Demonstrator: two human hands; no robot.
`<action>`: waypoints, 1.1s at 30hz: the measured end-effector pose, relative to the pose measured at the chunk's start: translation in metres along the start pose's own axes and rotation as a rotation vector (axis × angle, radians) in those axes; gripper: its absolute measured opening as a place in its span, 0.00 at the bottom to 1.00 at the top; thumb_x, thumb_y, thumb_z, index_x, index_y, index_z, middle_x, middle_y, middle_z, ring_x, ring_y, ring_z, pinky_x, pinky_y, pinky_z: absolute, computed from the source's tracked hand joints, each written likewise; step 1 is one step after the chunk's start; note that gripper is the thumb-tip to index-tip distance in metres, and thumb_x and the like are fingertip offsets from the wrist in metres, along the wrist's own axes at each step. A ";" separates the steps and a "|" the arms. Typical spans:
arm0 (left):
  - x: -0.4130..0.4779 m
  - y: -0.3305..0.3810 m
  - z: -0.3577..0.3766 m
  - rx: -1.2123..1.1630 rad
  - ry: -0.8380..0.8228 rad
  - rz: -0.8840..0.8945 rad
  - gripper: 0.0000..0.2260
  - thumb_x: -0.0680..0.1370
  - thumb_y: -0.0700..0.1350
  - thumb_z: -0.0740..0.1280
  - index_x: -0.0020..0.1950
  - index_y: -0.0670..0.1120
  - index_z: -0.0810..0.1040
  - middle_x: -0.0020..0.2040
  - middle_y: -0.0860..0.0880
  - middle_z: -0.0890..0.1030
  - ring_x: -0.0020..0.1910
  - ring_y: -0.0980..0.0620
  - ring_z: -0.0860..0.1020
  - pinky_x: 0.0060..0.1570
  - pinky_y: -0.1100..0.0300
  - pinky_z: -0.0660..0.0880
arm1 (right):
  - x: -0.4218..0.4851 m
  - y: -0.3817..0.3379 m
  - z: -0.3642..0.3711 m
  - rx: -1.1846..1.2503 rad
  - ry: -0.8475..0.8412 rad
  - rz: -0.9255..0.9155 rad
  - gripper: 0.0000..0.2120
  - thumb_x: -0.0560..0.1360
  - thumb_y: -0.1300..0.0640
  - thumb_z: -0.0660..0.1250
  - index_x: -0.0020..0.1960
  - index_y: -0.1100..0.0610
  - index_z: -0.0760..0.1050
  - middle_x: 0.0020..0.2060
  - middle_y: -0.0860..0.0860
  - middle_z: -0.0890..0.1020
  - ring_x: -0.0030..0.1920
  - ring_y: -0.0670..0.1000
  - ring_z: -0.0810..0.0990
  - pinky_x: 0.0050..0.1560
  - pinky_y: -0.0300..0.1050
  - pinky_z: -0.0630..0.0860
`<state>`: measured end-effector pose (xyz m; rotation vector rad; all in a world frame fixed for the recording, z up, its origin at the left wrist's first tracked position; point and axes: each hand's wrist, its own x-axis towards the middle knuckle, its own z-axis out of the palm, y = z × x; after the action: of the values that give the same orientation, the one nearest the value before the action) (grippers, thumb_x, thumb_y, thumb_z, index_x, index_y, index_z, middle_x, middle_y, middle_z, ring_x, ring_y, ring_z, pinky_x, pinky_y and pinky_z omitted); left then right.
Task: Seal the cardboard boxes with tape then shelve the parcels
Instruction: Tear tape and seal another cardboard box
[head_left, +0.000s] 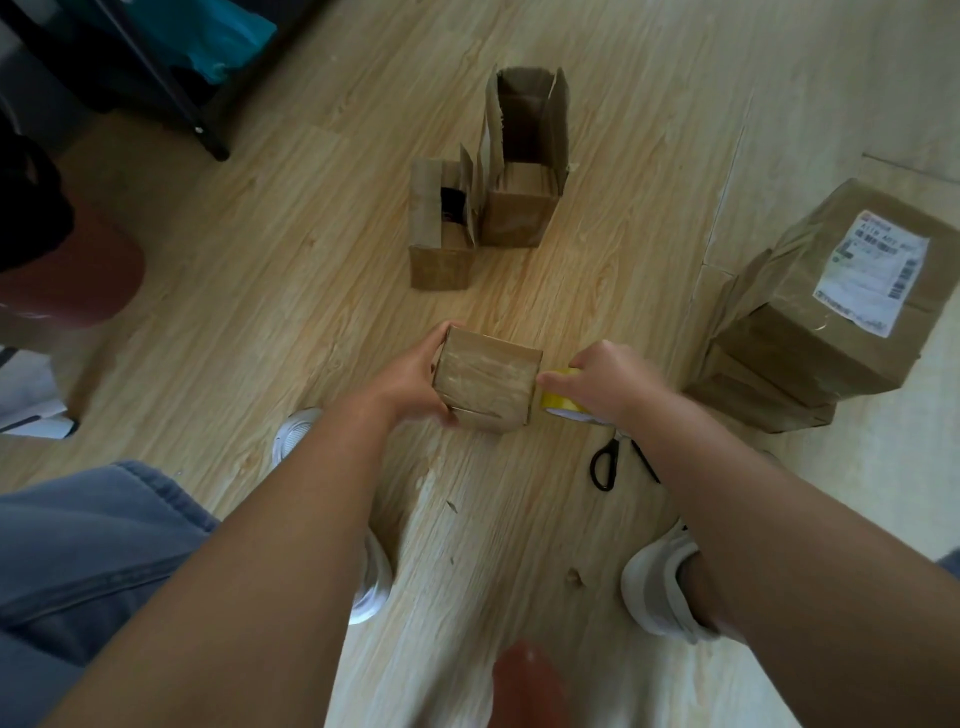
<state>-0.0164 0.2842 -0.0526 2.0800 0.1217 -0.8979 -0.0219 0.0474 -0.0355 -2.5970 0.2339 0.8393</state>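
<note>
A pale wood-grain floor (311, 260) runs across the whole frame, with a black shelf leg (208, 135) in the upper left. At centre, the left hand (415, 379) is clamped round the left side of a small taped cardboard box (488, 382). Above it, two open cardboard boxes (524, 182) stand touching side by side. Just right of the small box, the right hand (608, 379) grips a yellow tape roll (558, 400) against the box's right edge, with black scissors (605, 462) on the floor below it and a stack of sealed parcels (810, 332) at the right edge of the frame.
</note>
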 end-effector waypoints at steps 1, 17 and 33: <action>0.001 0.000 0.000 0.015 0.007 -0.007 0.53 0.65 0.30 0.78 0.78 0.61 0.53 0.62 0.52 0.75 0.61 0.51 0.75 0.55 0.59 0.73 | 0.000 -0.002 0.000 0.000 0.006 0.003 0.26 0.77 0.35 0.65 0.58 0.57 0.80 0.42 0.50 0.79 0.42 0.50 0.79 0.35 0.43 0.71; -0.005 0.001 0.063 0.983 0.229 0.242 0.40 0.82 0.54 0.56 0.76 0.44 0.26 0.76 0.45 0.25 0.75 0.46 0.26 0.75 0.45 0.31 | 0.001 -0.015 0.013 0.168 -0.007 0.042 0.33 0.78 0.37 0.65 0.73 0.58 0.71 0.64 0.54 0.79 0.62 0.54 0.78 0.51 0.43 0.73; -0.009 0.030 0.060 1.045 0.293 0.193 0.45 0.76 0.54 0.66 0.80 0.44 0.39 0.77 0.44 0.51 0.78 0.43 0.48 0.76 0.43 0.48 | -0.007 -0.016 0.010 0.251 -0.123 0.054 0.26 0.79 0.40 0.66 0.66 0.59 0.76 0.54 0.55 0.81 0.54 0.55 0.80 0.49 0.46 0.72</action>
<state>-0.0450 0.2227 -0.0505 3.1062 -0.4924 -0.5607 -0.0285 0.0665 -0.0338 -2.3069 0.3518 0.9212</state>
